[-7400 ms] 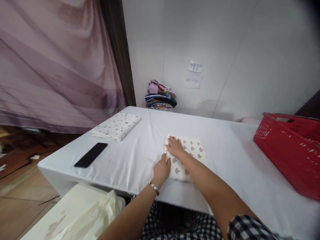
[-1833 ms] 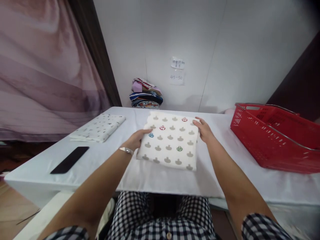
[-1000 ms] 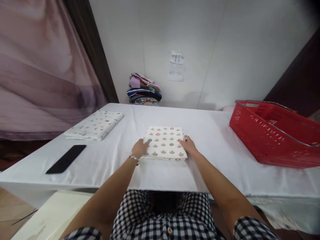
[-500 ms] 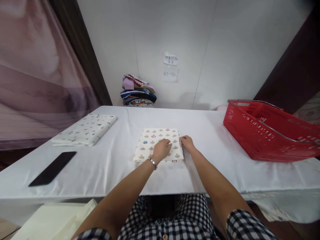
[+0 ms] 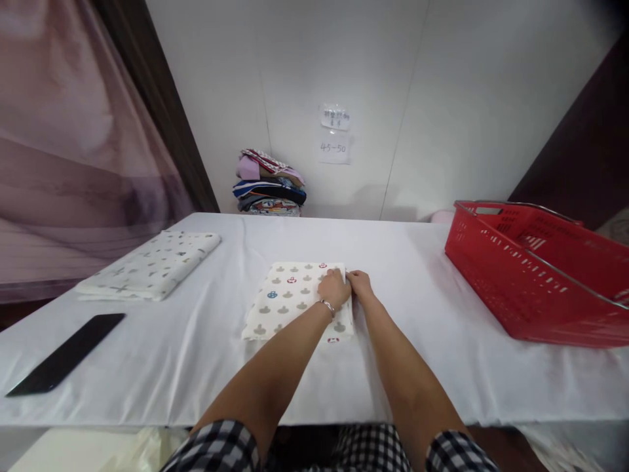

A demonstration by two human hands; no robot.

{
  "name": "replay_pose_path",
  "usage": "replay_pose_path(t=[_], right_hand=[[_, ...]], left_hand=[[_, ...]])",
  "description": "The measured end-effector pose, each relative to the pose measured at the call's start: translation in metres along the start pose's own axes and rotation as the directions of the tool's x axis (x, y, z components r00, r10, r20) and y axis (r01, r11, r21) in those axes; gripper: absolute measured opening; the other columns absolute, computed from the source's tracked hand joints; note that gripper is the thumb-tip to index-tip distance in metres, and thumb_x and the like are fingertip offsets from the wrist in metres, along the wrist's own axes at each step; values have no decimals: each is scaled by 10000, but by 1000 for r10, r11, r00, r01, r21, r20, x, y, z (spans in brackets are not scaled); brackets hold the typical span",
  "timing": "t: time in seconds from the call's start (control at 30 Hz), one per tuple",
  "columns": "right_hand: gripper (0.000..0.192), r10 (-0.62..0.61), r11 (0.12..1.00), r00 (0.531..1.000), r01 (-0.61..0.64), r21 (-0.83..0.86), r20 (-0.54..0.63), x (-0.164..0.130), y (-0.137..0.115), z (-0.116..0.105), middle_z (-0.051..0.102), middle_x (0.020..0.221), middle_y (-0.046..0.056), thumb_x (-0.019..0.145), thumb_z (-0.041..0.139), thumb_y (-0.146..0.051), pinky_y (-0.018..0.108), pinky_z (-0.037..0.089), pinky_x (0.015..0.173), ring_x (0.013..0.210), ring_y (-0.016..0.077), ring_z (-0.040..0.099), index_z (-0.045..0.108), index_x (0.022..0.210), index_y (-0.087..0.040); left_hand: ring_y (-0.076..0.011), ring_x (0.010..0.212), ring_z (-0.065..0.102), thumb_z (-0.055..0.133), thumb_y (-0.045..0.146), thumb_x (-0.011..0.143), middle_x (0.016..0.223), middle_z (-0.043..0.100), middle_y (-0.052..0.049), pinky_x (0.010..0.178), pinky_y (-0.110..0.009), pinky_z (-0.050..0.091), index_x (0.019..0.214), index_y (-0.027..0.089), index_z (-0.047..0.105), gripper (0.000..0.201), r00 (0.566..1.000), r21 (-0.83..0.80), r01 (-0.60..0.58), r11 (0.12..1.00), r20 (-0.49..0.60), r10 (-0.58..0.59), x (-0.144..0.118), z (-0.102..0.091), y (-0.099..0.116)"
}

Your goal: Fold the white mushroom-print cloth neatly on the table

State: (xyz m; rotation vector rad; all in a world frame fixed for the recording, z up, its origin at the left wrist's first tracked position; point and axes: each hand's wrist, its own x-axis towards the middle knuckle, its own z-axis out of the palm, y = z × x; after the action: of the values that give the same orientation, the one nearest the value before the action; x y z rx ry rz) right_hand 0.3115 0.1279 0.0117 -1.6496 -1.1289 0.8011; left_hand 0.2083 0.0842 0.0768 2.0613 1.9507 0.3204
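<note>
A folded white cloth (image 5: 282, 301) lies flat in front of me, printed with grey, red and blue motifs. My left hand (image 5: 335, 288), with a silver bracelet at the wrist, is closed on its upper right part, fingers bent against the fabric. At the right edge, my right hand (image 5: 360, 284) pinches the cloth's border close beside the left fingers. The fingertips of both hands are partly hidden. Farther left rests a second folded white cloth (image 5: 157, 262) with small grey prints.
A white-covered table (image 5: 403, 262) spreads beneath everything. On its right stands a red plastic basket (image 5: 521, 288) with metal handles. A flat black object (image 5: 69, 354) lies at the left front. Behind the table is a stack of folded fabrics (image 5: 270, 187), near paper signs (image 5: 335, 134) on the wall.
My left hand has slid across the cloth to its right edge, next to my right hand. The right hand has moved slightly up along that edge. The camera view has shifted a little.
</note>
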Motion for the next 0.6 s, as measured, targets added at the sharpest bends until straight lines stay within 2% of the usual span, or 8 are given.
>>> replay_pose_path(t=[0.23,0.43,0.6], right_hand=[[149,-34,999,999,34,-25,1,12,5,5,658,634,18,635,583,-305,237,402,620,654,156,578,640,595,-173],[154,-35,999,999,35,40,-14,16,6,8,645,616,2,629,540,-295,227,398,596,634,148,559,632,607,-173],[188,-18,994,999,21,107,-28,14,2,11,656,643,6,629,516,-309,220,409,587,642,147,561,639,644,-167]], left_hand=[[-244,969,609,464,270,833,1068,626,-135,780,-319,433,1058,163,527,257,999,-10,9,1000,31,-8,14,-2,-4],[-206,904,611,501,171,773,931,667,-80,752,-275,424,934,187,565,175,999,-207,-37,978,-12,36,8,3,-14],[-187,805,604,482,132,758,828,661,-58,714,-268,415,850,188,559,132,998,-305,-29,952,-53,13,9,11,-15]])
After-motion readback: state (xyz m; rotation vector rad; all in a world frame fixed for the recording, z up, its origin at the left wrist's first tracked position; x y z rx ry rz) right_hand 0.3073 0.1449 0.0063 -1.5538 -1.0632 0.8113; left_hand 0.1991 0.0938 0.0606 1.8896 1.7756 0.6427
